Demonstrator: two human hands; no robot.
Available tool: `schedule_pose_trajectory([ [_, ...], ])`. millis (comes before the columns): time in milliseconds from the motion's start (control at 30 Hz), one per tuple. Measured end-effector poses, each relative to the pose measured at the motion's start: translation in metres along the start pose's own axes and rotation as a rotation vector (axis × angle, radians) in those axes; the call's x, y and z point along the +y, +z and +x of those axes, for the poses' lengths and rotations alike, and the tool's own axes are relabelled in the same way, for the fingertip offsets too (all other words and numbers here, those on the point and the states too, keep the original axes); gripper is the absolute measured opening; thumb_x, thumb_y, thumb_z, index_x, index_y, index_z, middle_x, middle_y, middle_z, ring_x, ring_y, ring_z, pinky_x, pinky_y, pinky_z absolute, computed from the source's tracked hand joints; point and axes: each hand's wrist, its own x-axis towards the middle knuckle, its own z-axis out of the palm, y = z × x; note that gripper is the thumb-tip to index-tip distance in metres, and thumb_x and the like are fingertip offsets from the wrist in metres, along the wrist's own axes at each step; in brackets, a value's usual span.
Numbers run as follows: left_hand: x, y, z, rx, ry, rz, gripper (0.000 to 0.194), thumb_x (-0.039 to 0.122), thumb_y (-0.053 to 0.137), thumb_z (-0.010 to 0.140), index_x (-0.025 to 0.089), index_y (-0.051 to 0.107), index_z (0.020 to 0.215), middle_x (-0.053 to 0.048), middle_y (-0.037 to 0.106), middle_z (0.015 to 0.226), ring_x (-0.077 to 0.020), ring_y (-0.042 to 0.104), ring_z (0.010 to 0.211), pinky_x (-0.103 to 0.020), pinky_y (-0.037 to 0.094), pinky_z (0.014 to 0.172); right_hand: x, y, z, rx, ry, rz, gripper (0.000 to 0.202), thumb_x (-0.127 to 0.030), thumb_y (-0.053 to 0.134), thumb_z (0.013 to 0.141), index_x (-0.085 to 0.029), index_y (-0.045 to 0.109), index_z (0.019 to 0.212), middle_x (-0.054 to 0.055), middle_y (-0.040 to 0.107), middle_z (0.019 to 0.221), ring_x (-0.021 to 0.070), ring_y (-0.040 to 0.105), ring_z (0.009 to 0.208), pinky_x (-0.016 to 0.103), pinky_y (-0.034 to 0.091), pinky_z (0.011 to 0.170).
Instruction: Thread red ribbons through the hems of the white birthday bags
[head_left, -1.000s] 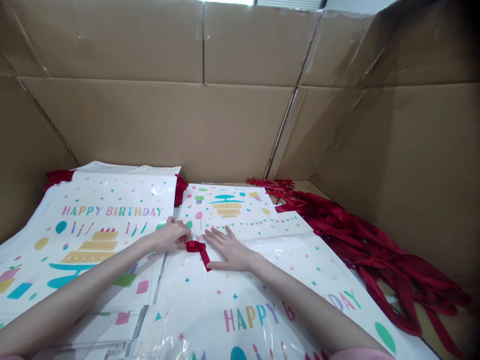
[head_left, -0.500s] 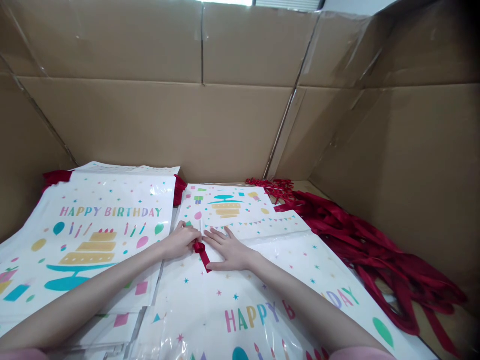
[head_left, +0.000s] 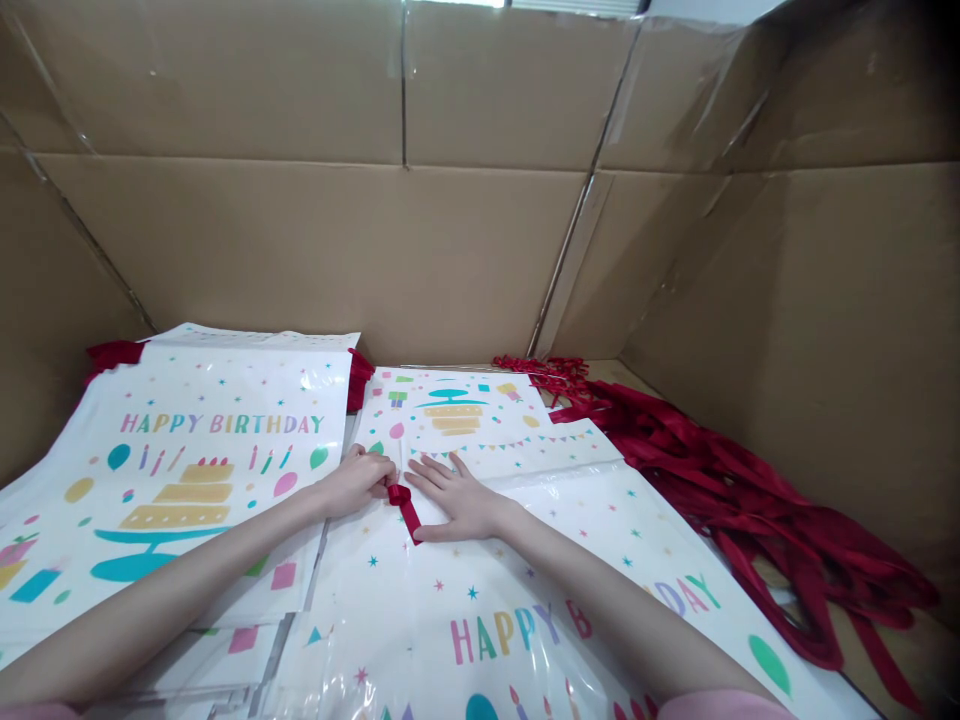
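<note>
The left hand (head_left: 358, 482) pinches the folded end of a red ribbon (head_left: 406, 508) on the white birthday bag (head_left: 480, 600), while the right hand (head_left: 457, 498) lies flat with fingers spread, pressing the bag just at the ribbon's 3 o'clock. A stack of bags (head_left: 180, 470) lies at 9 o'clock. A heap of red ribbons (head_left: 750, 500) lies at 3 o'clock, against the cardboard wall (head_left: 450, 250).

— What colour is the ribbon (head_left: 406, 505)?

— Dark red, same as the heap of ribbons (head_left: 750, 500) at the right.

— And the bags?

— The bag (head_left: 465, 600) is glossy white with small stars, pastel "HAPPY" lettering, teal and green shapes. The stack of bags (head_left: 180, 460) shows a yellow cake on a teal stand.

— The walls?

— Plain brown cardboard (head_left: 375, 240).
</note>
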Motion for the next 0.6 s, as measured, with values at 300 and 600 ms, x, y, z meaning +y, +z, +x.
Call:
schedule_pose_trajectory([
  [300,0.008,0.004,0.007,0.027,-0.013,0.003,0.017,0.009,0.04,0.081,0.017,0.055,0.084,-0.002,0.062,0.087,-0.0167,0.054,0.088,-0.032,0.029,0.082,0.001,0.003,0.0,0.024,0.0,-0.019,0.087,-0.073,0.035,0.08,-0.022,0.014,0.148,0.009,0.011,0.151,0.0269,0.005,0.14,0.052,-0.004,0.11],
  [600,-0.009,-0.01,-0.006,0.02,-0.048,0.142,0.01,0.015,0.047,0.082,0.017,0.056,0.078,-0.002,0.061,0.084,-0.0191,0.051,0.088,-0.032,0.028,0.078,-0.011,0.005,0.011,0.094,0.017,-0.01,0.084,-0.072,0.034,0.081,-0.02,0.021,0.146,0.009,0.012,0.151,0.0267,0.006,0.14,0.051,-0.002,0.111],
])
